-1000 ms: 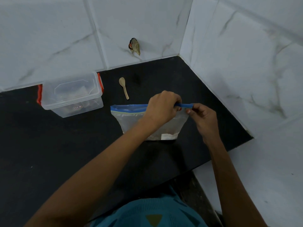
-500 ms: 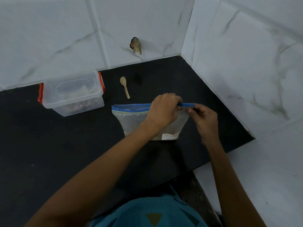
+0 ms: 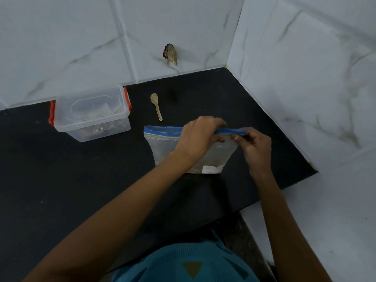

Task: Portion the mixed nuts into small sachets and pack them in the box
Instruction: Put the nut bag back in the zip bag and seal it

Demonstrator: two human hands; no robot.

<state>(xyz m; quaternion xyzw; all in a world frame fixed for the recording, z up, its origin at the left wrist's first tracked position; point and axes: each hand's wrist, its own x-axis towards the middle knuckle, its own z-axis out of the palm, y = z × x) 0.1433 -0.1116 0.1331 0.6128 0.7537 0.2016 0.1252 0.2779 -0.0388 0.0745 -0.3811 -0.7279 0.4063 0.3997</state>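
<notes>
A clear zip bag point(image 3: 162, 147) with a blue top strip stands on the black counter point(image 3: 61, 180), a white label low on its front. My left hand point(image 3: 198, 139) grips the blue strip near its middle, fingers curled over the top edge. My right hand point(image 3: 254, 145) pinches the strip's right end. A clear plastic box point(image 3: 91, 112) with a lid and red clips sits at the back left; something dark shows through its wall. A small wooden spoon point(image 3: 156, 105) lies behind the bag.
White marble-look tiled walls meet in a corner at the back right. A small dark piece point(image 3: 170, 53) sticks out of the back wall above the counter. The counter's front edge runs diagonally on the right, with a pale floor beyond.
Both hands stay on the bag's blue strip; they and the bag have shifted only slightly. The box and spoon have not moved.
</notes>
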